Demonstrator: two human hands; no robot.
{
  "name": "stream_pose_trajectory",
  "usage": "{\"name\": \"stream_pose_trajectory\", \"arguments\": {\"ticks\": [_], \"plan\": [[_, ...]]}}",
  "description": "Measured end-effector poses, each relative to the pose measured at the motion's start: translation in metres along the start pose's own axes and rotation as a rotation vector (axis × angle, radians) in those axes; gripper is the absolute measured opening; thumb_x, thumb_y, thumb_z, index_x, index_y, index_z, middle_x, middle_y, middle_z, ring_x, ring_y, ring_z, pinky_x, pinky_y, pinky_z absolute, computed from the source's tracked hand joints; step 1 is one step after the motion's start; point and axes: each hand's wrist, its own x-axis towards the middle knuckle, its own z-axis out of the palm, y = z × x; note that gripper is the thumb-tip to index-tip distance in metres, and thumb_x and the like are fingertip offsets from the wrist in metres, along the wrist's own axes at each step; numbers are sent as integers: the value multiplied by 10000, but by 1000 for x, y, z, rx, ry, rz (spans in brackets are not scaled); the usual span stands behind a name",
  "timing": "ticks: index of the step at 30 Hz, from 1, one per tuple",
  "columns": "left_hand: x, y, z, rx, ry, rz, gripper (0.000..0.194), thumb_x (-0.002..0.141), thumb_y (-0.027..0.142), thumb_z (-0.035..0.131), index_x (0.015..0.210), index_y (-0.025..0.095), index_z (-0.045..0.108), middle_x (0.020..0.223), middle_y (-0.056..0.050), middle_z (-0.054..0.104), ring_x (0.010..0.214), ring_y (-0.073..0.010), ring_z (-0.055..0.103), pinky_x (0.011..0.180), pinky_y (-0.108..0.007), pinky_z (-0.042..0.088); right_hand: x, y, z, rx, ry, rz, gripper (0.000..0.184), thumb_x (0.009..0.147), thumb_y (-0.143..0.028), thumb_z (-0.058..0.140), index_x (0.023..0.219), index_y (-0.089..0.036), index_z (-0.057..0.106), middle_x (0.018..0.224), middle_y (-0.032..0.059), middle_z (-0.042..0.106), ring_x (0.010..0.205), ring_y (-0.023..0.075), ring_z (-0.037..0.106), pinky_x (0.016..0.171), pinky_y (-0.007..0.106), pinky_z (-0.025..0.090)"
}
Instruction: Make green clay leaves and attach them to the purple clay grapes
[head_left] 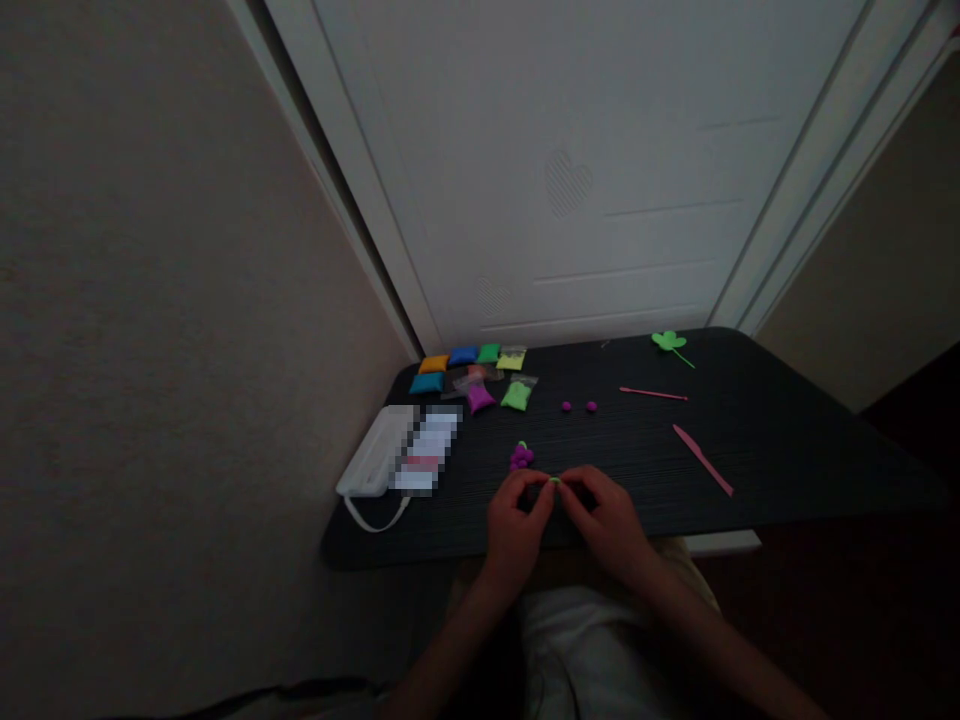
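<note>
Pinching a green bit [555,481] between the fingertips of left hand [515,516] and right hand [609,512]; working just short of the purple cluster [521,457], slightly to its right, having the left hand nearer and its visible long axis roughly pointing away.

There are two loose balls [592,407], two pink tools [701,459], one clover [668,342], one purple cluster [522,456].

The tabletop [787,450] looks matt and finely grained, the light-green bag [517,395] perhaps glossy plastic.
</note>
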Motion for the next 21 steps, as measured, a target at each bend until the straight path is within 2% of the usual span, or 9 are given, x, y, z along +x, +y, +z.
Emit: {"name": "stream_pose_trajectory", "arguments": {"ticks": [14, 21], "plan": [[0, 4, 1, 2, 39, 50, 113, 760, 249, 558, 828, 178, 615, 816, -23, 615, 750, -155, 569, 670, -263, 437, 0, 1, 0, 35, 19, 10, 141, 824, -260, 499, 889, -194, 604, 836, 38, 646, 768, 167, 593, 702, 281, 458], [1, 2, 0, -26, 8, 11, 120, 770, 262, 547, 821, 172, 609, 821, -29, 610, 756, -154, 560, 683, -269, 434, 0, -1, -1, 37, 26, 18, 151, 805, -234, 519, 927, -194, 599, 858, 37, 649, 773, 160, 596, 714, 283, 465]]}}
